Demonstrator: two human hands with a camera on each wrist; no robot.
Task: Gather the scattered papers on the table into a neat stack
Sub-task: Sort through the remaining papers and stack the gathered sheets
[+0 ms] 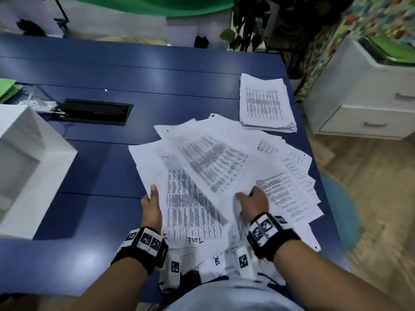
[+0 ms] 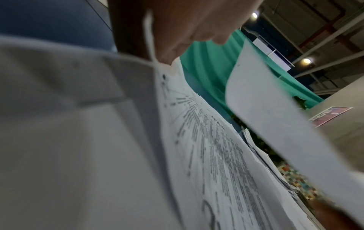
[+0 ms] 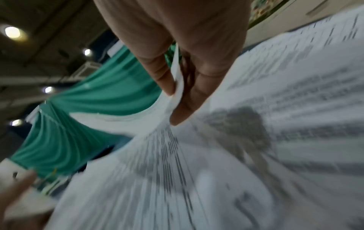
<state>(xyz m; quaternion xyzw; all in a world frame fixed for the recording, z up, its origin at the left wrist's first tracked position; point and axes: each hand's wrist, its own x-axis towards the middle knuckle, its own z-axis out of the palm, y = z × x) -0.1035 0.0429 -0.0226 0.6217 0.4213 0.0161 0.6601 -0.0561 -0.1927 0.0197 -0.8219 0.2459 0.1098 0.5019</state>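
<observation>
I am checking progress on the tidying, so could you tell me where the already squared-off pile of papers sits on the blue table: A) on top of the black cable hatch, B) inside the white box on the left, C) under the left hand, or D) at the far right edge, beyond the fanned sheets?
D: the neat pile lies at the far right edge of the blue table, beyond the fanned sheets that both hands hold.

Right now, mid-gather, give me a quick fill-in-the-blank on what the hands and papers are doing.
1. The right hand pinches a ____ from the fanned papers.
2. The left hand holds the fan's ____ edge.
3. The squared stack lies at the table's far ____ corner.
4. The table is ____ in colour.

Missing words: sheet; left; right; blue
</observation>
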